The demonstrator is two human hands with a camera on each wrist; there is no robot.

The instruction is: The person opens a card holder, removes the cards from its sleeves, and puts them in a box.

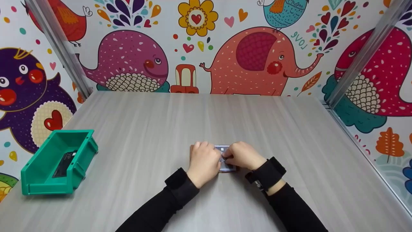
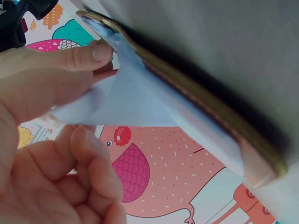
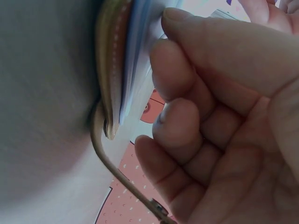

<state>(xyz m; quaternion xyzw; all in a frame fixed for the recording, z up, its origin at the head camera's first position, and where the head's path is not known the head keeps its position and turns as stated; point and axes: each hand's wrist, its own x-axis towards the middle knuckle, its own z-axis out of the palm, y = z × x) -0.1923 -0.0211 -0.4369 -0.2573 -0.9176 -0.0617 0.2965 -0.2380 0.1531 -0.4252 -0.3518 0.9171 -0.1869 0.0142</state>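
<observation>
A brown leather card holder (image 1: 228, 171) with stitched edges and thin bluish plastic sleeves (image 2: 140, 88) lies open on the table. My left hand (image 1: 205, 161) covers its left part; in the left wrist view a sleeve stands raised between the thumb and the curled fingers (image 2: 100, 172). From the right, my right hand (image 1: 244, 155) reaches over the holder, thumb and forefinger pinching at the sleeves, the other fingers (image 3: 177, 121) curled in. A strap with a metal snap (image 3: 159, 207) sticks out from the cover in the right wrist view. The hands hide much of the holder.
A green plastic bin (image 1: 82, 154) stands at the table's left edge with a black card (image 1: 64, 164) inside. Printed wall panels (image 1: 193, 48) with cartoon animals enclose the table's (image 1: 161, 119) back and sides, with metal posts (image 1: 363, 54) at the corners.
</observation>
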